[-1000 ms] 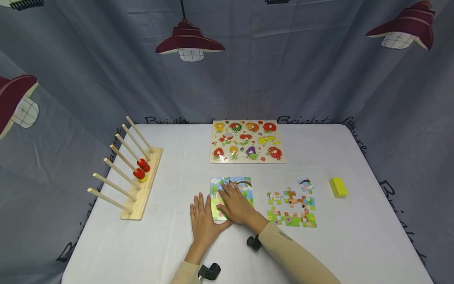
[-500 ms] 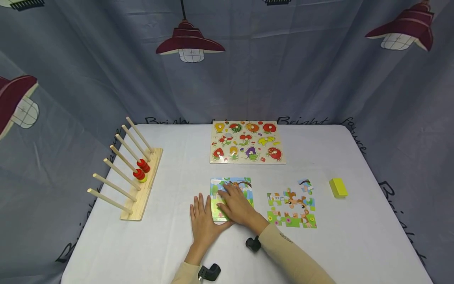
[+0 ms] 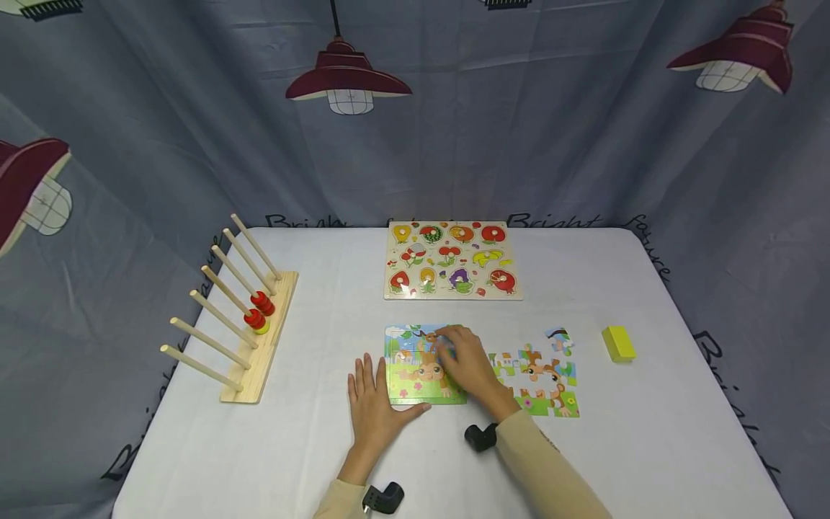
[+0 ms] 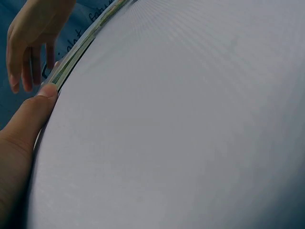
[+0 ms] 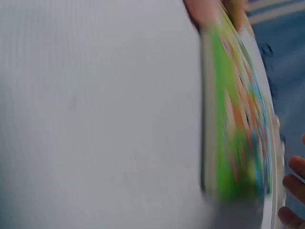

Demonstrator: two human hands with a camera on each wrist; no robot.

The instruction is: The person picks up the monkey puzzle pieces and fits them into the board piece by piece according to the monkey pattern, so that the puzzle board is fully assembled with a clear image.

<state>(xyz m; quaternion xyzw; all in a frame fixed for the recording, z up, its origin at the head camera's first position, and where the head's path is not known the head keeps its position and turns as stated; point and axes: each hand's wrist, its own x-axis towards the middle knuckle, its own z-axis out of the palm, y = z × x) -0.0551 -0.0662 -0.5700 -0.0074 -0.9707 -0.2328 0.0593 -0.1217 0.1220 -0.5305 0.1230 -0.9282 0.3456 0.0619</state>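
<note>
A picture jigsaw board (image 3: 415,389), showing a brown cartoon animal on grass, lies before me in the head view. My left hand (image 3: 375,414) lies flat at its left front corner, fingers straight and spread. In the left wrist view, its thumb (image 4: 28,117) touches the board's edge. Over the board's right side is my right hand (image 3: 472,364), its fingers loosely bent with nothing seen between them. The left wrist view shows its fingers hanging above the board. To the right lie several jigsaw pieces (image 3: 534,405), partly joined; my right wrist covers some.
A wooden fruit peg puzzle (image 3: 452,260) lies behind the board. On the left stands a slanted wooden peg rack (image 3: 264,346) with red rings (image 3: 255,318) and a yellow one on two pegs. A yellow block (image 3: 619,343) sits at the right of the white table (image 3: 648,447).
My right hand has lifted off the middle of the jigsaw board and moved right, uncovering its picture. My left hand stays where it was.
</note>
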